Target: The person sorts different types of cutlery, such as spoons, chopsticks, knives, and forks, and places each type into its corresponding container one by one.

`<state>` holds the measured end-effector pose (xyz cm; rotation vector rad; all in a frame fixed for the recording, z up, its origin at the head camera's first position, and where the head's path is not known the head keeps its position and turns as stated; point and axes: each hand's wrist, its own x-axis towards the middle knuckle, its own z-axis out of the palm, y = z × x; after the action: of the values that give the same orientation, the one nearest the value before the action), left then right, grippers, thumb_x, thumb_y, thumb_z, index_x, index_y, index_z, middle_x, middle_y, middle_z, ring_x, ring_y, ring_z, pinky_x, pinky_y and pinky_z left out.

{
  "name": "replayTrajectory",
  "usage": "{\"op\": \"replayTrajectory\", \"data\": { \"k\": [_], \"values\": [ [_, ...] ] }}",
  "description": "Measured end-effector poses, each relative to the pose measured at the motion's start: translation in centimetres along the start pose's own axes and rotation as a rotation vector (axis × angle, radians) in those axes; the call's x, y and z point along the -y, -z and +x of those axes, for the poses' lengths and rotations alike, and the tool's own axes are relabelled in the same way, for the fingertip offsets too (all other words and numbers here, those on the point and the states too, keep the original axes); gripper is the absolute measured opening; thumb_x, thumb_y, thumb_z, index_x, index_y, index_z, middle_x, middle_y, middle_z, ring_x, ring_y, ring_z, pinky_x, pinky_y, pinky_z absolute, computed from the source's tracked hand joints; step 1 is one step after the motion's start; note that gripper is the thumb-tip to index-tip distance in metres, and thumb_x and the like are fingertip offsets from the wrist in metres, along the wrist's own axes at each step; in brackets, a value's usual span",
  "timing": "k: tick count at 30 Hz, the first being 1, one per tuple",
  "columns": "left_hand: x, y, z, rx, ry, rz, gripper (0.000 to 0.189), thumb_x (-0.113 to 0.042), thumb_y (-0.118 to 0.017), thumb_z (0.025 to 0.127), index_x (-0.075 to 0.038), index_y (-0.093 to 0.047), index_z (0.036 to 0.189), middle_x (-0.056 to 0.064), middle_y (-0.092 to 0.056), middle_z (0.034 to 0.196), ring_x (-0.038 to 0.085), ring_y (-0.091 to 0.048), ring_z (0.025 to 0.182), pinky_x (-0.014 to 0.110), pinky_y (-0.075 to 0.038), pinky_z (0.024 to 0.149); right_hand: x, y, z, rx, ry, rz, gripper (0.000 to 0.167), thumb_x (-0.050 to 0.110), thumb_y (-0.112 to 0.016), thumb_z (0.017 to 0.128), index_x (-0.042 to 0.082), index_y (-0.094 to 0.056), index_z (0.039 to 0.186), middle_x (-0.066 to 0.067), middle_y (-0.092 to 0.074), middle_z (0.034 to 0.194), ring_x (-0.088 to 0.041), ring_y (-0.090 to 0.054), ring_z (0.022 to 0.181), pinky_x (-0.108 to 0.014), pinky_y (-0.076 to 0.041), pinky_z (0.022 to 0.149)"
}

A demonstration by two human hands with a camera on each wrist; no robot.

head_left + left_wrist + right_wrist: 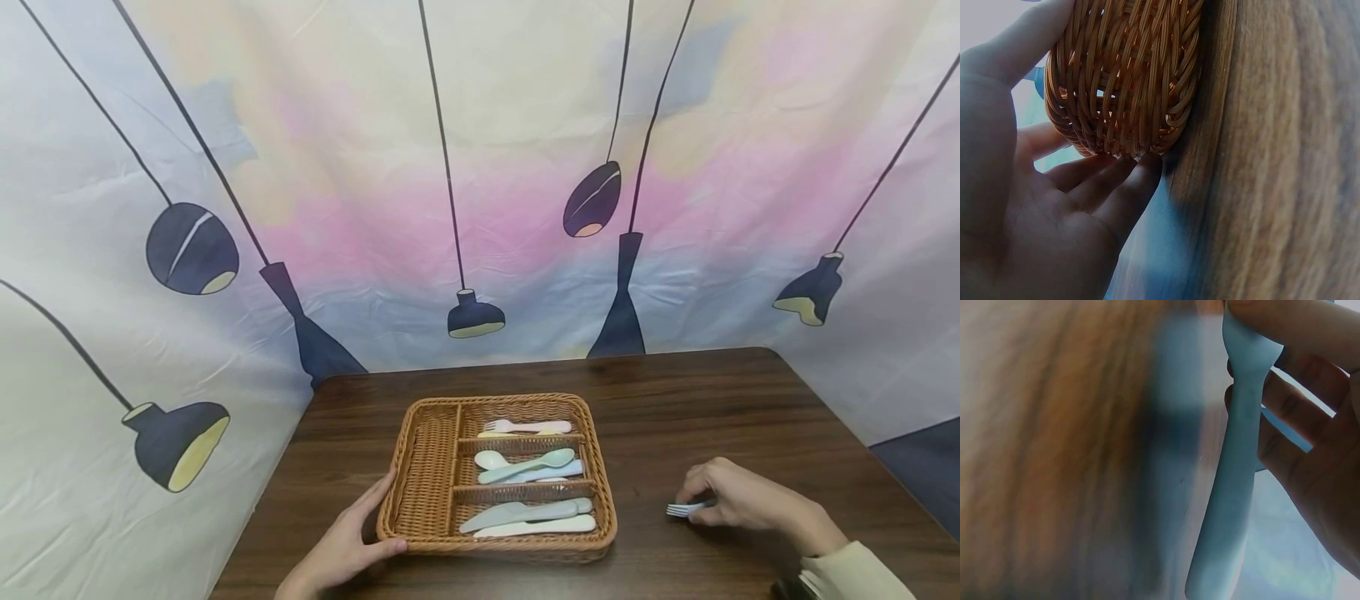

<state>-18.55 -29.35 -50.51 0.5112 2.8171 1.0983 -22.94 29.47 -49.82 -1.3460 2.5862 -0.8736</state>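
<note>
Over the table to the right of the basket, my right hand [750, 496] pinches a pale blue fork [678, 510], its tines pointing left. In the right wrist view the fork's long handle [1229, 481] hangs out of the thumb and fingers. My left hand [341, 537] holds the front left corner of a brown wicker cutlery basket [423, 492]. Its thumb lies at the front rim and its fingers along the left side; the left wrist view shows the fingertips against the weave [1122, 75].
Right compartments of the basket hold a pink fork [555, 427], a green spoon [525, 467] among other spoons, and grey knives [525, 512] beside a white handle [543, 526]. A dark wooden table [675, 408] lies beneath, with a lamp-patterned cloth [360, 208] behind it.
</note>
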Motion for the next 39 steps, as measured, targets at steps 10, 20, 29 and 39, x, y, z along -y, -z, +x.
{"op": "replayTrajectory", "data": {
  "k": [10, 20, 29, 39],
  "values": [
    [0.0, 0.0, 0.0, 0.003, -0.006, -0.008, 0.094, -0.041, -0.077, 0.082, -0.019, -0.023, 0.157, 0.024, -0.028, 0.156, 0.045, -0.032, 0.139, 0.065, -0.035, 0.101, 0.1, 0.6, 3.3, -0.030, 0.044, -0.023, 0.018, 0.008, -0.076, 0.082, 0.022, -0.076, 0.094, 0.018, -0.065, 0.084, 0.006, -0.055, 0.076, -0.018, -0.048, 0.060],
    [0.0, -0.1, -0.1, -0.014, -0.003, 0.017, 0.095, -0.042, -0.078, 0.081, -0.020, -0.025, 0.156, 0.021, -0.030, 0.156, 0.041, -0.034, 0.139, 0.061, -0.037, 0.100, 0.5, 1.1, 6.0, -0.050, 0.053, -0.067, 0.017, 0.007, -0.076, 0.080, 0.019, -0.076, 0.092, 0.020, -0.063, 0.083, 0.006, -0.054, 0.074, -0.017, -0.049, 0.061],
    [0.1, 0.0, 0.0, -0.007, -0.011, -0.011, 0.095, -0.041, -0.078, 0.081, -0.020, -0.024, 0.156, 0.023, -0.029, 0.156, 0.045, -0.032, 0.139, 0.065, -0.035, 0.100, 0.7, 1.8, 7.9, -0.086, 0.062, -0.112, 0.013, 0.010, -0.075, 0.084, 0.016, -0.077, 0.095, 0.007, -0.070, 0.086, 0.003, -0.059, 0.079, -0.019, -0.051, 0.063],
    [0.1, -0.1, 0.0, -0.012, -0.006, 0.008, 0.094, -0.040, -0.078, 0.081, -0.022, -0.024, 0.156, 0.021, -0.031, 0.156, 0.042, -0.034, 0.139, 0.063, -0.037, 0.100, 0.9, 2.8, 9.9, -0.168, 0.097, -0.167, 0.017, 0.007, -0.077, 0.082, 0.017, -0.077, 0.095, 0.010, -0.069, 0.088, -0.001, -0.062, 0.079, -0.021, -0.052, 0.065]
  ]
}}
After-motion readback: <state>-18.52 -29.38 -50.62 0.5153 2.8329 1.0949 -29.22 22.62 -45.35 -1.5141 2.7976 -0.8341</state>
